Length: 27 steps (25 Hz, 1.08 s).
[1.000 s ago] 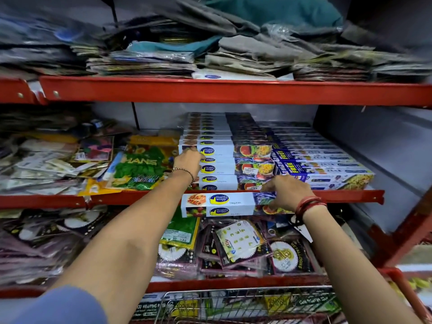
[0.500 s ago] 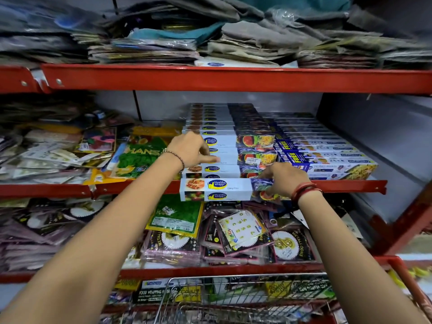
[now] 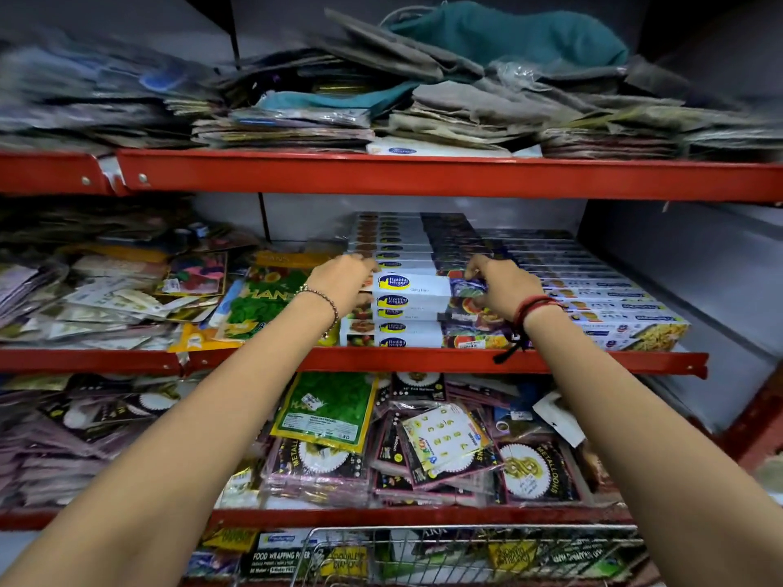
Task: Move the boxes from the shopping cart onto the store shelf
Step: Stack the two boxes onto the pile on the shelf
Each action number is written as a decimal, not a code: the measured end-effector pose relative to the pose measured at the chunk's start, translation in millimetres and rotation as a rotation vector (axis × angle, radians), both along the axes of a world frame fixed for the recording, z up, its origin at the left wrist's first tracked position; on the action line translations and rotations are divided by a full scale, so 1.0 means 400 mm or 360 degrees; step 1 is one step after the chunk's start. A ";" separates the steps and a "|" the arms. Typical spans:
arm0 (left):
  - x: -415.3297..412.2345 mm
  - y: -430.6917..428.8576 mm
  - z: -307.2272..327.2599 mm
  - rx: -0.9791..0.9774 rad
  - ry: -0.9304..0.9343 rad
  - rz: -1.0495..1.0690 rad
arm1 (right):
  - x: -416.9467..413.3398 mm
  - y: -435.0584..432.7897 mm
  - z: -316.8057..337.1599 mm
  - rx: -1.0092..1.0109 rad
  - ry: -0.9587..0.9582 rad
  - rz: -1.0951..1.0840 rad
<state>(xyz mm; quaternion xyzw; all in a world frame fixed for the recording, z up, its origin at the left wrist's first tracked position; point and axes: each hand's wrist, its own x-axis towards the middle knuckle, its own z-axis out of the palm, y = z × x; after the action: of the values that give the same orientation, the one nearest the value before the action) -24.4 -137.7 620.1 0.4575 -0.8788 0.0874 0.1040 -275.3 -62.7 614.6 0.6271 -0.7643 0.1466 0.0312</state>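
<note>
Both hands grip one long white box [image 3: 413,285]: the left hand [image 3: 341,277] closed on its left end, the right hand [image 3: 502,286] on its right. It sits atop the stack of boxes [image 3: 406,328] near the middle shelf's [image 3: 381,361] front edge

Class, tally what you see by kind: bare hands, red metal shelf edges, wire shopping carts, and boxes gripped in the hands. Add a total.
Bare hands: 2, left hand and right hand
Red metal shelf edges: 3
Wire shopping cart: 1
White and purple box gripped: 1
Total: 7
</note>
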 end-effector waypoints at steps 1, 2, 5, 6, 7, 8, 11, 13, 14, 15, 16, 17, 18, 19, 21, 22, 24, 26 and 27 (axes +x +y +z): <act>-0.015 -0.021 -0.005 0.0014 0.0038 0.0027 | -0.004 -0.025 0.001 -0.0008 0.0009 0.0007; -0.031 -0.045 -0.015 0.0034 0.0059 0.0058 | -0.008 -0.049 -0.002 -0.0001 0.0023 0.0010; -0.065 -0.104 -0.055 0.0116 0.0061 0.0129 | -0.020 -0.109 -0.034 0.0054 0.0065 0.0012; -0.069 -0.118 -0.069 0.0138 0.0074 0.0137 | -0.023 -0.120 -0.045 0.0040 0.0078 0.0020; -0.070 -0.130 -0.079 0.0144 0.0100 0.0142 | -0.025 -0.129 -0.055 0.0005 0.0098 0.0025; -0.070 -0.140 -0.087 0.0126 0.0128 0.0141 | -0.027 -0.136 -0.063 -0.0038 0.0126 0.0021; -0.072 -0.154 -0.101 0.0043 0.0206 0.0128 | -0.031 -0.154 -0.083 -0.0122 0.0203 -0.0028; -0.078 -0.155 -0.104 0.0028 0.0203 0.0154 | -0.030 -0.159 -0.095 -0.0117 0.0258 -0.0046; -0.081 -0.153 -0.103 0.0031 0.0196 0.0177 | -0.029 -0.157 -0.098 -0.0118 0.0292 -0.0053; -0.083 -0.147 -0.102 0.0043 0.0197 0.0202 | -0.029 -0.152 -0.101 -0.0134 0.0313 -0.0058; -0.083 -0.140 -0.104 0.0045 0.0207 0.0218 | -0.029 -0.142 -0.105 -0.0176 0.0315 -0.0053; -0.080 -0.132 -0.109 0.0001 0.0214 0.0214 | -0.030 -0.130 -0.112 -0.0257 0.0306 -0.0033; -0.074 -0.121 -0.118 -0.0087 0.0213 0.0190 | -0.029 -0.114 -0.121 -0.0356 0.0289 -0.0002; -0.068 -0.104 -0.129 -0.0180 0.0212 0.0156 | -0.027 -0.096 -0.133 -0.0445 0.0268 0.0026; -0.059 -0.061 -0.157 -0.0329 0.0227 0.0071 | -0.013 -0.057 -0.160 -0.0517 0.0241 0.0059; -0.057 -0.037 -0.175 -0.0364 0.0238 0.0025 | 0.000 -0.037 -0.179 -0.0514 0.0242 0.0067; -0.055 0.013 -0.211 -0.0368 0.0244 -0.0060 | 0.026 -0.001 -0.220 -0.0504 0.0253 0.0088; -0.050 0.065 -0.247 -0.0355 0.0225 -0.0125 | 0.048 0.038 -0.262 -0.0478 0.0261 0.0115; -0.045 0.092 -0.266 -0.0350 0.0209 -0.0143 | 0.059 0.058 -0.284 -0.0457 0.0269 0.0122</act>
<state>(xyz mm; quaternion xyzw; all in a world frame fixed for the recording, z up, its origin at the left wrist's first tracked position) -42.5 -101.1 513.8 0.4081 -0.8748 0.1483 0.2148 -251.9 -39.4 500.9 0.6549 -0.7058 0.2022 0.1791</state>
